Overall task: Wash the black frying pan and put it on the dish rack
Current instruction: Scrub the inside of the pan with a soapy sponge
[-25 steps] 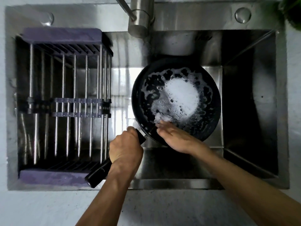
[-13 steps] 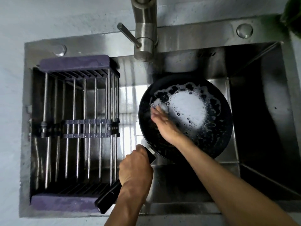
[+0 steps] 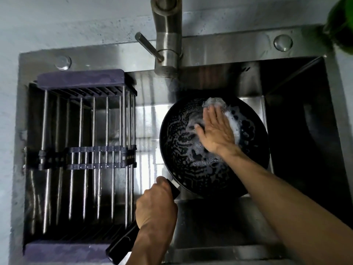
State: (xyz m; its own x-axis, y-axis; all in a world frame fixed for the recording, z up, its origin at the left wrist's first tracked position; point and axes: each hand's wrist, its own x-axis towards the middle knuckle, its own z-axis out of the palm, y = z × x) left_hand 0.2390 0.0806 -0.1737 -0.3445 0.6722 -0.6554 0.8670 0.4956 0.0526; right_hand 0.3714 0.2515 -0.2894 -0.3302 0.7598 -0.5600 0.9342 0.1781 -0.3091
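At twelve o'clock in the pan (image 3: 193, 155), the right hand (image 3: 215, 131) is pressing a sponge (image 3: 214, 101) flat-fingered—left hand (image 3: 155, 205) gripping the handle (image 3: 122, 245); it should be steadying firmly.

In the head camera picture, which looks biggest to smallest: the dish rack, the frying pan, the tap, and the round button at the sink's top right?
1. Dish rack
2. Frying pan, handle included
3. Tap, though it stands nearer the camera, so it looks enlarged
4. Round button
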